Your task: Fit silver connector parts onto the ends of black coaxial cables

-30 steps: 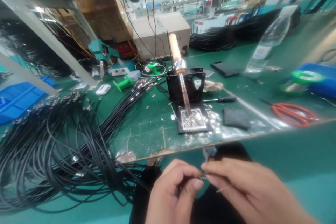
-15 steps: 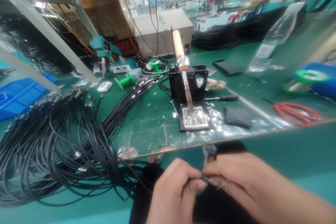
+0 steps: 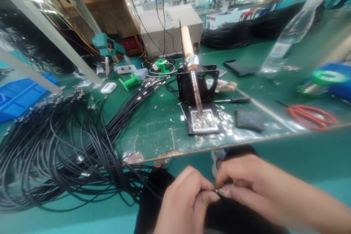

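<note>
Over my dark-clad lap, my left hand [image 3: 189,195] is closed, thumb and forefinger pinched together. My right hand [image 3: 246,181] meets it fingertip to fingertip, also in a pinch. A tiny shiny bit shows between the fingertips, too small and blurred to name. A thin pale strand [image 3: 234,184] sticks up at my right fingers. Just beyond the hands, on the bench, a soldering iron [image 3: 188,44] with a wooden handle leans against a black fan frame [image 3: 183,87]. Its tip points down at a dark pad [image 3: 192,131] holding silvery scraps.
Black cables [image 3: 63,146] with metal ends spread over the bench's left side and hang past its edge. Orange-handled snips [image 3: 312,117], a solder spool [image 3: 309,89], a dark grey block [image 3: 249,120], a screwdriver [image 3: 238,100] and a plastic bottle [image 3: 294,33] are on the right.
Both hands have shifted slightly to the right and remain fingertip to fingertip. My right fingers are curled more, and the pale strand now points upward. The view has tilted slightly.
</note>
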Available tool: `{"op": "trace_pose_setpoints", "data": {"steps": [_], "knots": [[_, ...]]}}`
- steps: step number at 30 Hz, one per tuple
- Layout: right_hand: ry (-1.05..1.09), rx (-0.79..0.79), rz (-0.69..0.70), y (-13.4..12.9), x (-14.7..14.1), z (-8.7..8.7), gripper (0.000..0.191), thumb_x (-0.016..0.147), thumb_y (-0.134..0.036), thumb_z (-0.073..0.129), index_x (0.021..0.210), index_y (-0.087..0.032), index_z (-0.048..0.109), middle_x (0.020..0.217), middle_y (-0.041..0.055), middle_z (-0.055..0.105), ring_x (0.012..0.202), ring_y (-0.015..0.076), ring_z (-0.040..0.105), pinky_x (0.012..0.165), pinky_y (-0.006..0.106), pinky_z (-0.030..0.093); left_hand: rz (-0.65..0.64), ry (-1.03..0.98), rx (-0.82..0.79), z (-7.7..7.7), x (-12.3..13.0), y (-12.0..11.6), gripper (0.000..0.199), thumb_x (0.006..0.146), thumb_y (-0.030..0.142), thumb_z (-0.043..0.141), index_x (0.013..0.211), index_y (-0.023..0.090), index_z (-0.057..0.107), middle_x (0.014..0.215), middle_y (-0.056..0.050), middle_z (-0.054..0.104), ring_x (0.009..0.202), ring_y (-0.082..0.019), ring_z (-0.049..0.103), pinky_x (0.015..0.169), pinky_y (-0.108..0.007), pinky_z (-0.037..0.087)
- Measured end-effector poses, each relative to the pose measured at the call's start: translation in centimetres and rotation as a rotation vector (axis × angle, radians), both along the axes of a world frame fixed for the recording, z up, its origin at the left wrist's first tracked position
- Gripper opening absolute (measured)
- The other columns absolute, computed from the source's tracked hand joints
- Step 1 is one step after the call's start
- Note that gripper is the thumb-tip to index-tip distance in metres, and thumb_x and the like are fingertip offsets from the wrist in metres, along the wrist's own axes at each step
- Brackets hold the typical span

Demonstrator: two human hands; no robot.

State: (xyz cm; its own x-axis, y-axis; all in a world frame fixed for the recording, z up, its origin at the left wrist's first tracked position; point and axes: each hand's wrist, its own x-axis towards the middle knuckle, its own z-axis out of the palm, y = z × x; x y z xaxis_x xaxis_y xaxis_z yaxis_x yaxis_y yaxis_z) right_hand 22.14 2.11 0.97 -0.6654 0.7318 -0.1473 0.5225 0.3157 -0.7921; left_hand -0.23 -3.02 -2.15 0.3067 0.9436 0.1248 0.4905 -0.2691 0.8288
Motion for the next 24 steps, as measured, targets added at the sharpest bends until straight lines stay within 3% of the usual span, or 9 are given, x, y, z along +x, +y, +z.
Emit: {"op": "trace_pose_setpoints", "data": {"steps": [8,14,19,24], "knots": [[0.077,0.157,0.063,0.1,0.3,-1.2,0.023,0.101,-0.017,0.058,0.103,-0.026,0.079,0.093,-0.0021,0.074,0.084,0.0080,0.069,0.079,0.017,0.054,0.020,0.033,-0.073,-0.2,-0.1,0.0,0.018,0.101,0.017,0.061,0.085,0.018,0.068,0.083,-0.002,0.065,0.066,-0.012,0.061,0.059,-0.021,0.047],[-0.012,0.330,0.134,-0.1,0.5,-1.6,0.020,0.106,-0.023,0.055,0.103,-0.024,0.075,0.087,-0.0023,0.070,0.080,0.0080,0.063,0.074,0.020,0.045,0.024,0.014,-0.146,-0.4,0.0,0.0,0.019,0.103,0.020,0.058,0.087,0.018,0.070,0.084,-0.002,0.064,0.059,-0.010,0.059,0.056,-0.022,0.047],[-0.041,0.552,0.141,-0.7,0.7,-2.4,0.025,0.105,-0.015,0.051,0.099,-0.023,0.074,0.079,-0.0016,0.062,0.071,0.0083,0.052,0.066,0.023,0.033,0.044,0.008,-0.174,-0.5,0.0,0.0,0.020,0.103,0.023,0.057,0.089,0.018,0.071,0.083,-0.002,0.063,0.059,-0.010,0.059,0.056,-0.022,0.047],[-0.045,0.749,0.083,-1.7,0.3,-3.3,0.034,0.110,-0.019,0.040,0.097,-0.019,0.071,0.082,0.0007,0.064,0.069,0.0078,0.051,0.064,0.022,0.036,0.088,-0.033,-0.226,-0.6,0.1,-0.1,0.017,0.101,0.022,0.059,0.091,0.019,0.072,0.081,-0.001,0.061,0.059,-0.010,0.061,0.059,-0.022,0.048]]}}
